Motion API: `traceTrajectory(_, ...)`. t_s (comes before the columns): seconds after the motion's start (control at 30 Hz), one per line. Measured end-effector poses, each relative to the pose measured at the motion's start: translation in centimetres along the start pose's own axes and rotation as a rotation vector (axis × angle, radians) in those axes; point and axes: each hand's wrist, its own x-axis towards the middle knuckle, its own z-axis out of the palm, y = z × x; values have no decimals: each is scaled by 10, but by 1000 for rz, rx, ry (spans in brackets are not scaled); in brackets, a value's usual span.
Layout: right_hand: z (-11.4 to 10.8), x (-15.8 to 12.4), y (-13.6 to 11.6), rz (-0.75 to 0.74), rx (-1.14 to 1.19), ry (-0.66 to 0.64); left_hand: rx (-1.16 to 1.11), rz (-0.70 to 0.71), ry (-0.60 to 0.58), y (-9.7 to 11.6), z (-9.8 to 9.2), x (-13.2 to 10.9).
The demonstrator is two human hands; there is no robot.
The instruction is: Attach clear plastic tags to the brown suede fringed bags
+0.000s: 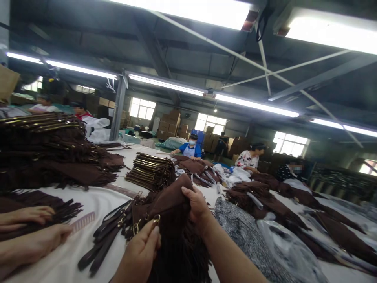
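A dark brown fringed bag (173,199) is held up in front of me. My right hand (198,204) is closed on its upper right edge, thumb on the near face. Lower and to the left, my left hand (143,251) pinches a small gold clasp (156,218) at the bag's side. More gold clasps lie just left of it, joined to several dark straps (103,236) on the white tabletop. The bag's fringe hangs below, partly hidden behind my left hand and right forearm.
At left, a co-worker's hand (48,241) holds a pink comb (84,223) beside brown fringe. Piles of brown pieces with gold bars (150,171) stand behind. Grey speckled cloth (243,236) and clear plastic (290,245) lie at right. Other people sit around the table.
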Motion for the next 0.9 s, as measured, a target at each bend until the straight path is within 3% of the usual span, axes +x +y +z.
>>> traceTrajectory(0.17,19,-4,-30,-87,-14,-105,179,224,37,29,-7,-6)
traceTrajectory(0.3,-6,-15,-30,-110,-162,-101,200,223,17,9,9,-11)
traceTrajectory(0.37,-32,-16,-17,-92,-386,14,126,54,-40,-14,21,-8)
traceTrajectory(0.5,-86,-29,13,-28,-789,346,-159,-529,-177,-64,34,-8)
traceTrajectory(0.6,-106,-69,29,-90,-966,407,-332,-627,-153,-82,31,-21)
traceTrajectory(0.7,-99,-127,47,-152,-1122,349,-463,-694,-122,-82,27,-34)
traceTrajectory(0.83,-79,-197,87,257,-983,58,-622,-747,-96,-71,39,-38)
traceTrajectory(0.9,-73,-215,104,386,-892,13,-633,-741,-104,-69,49,-37)
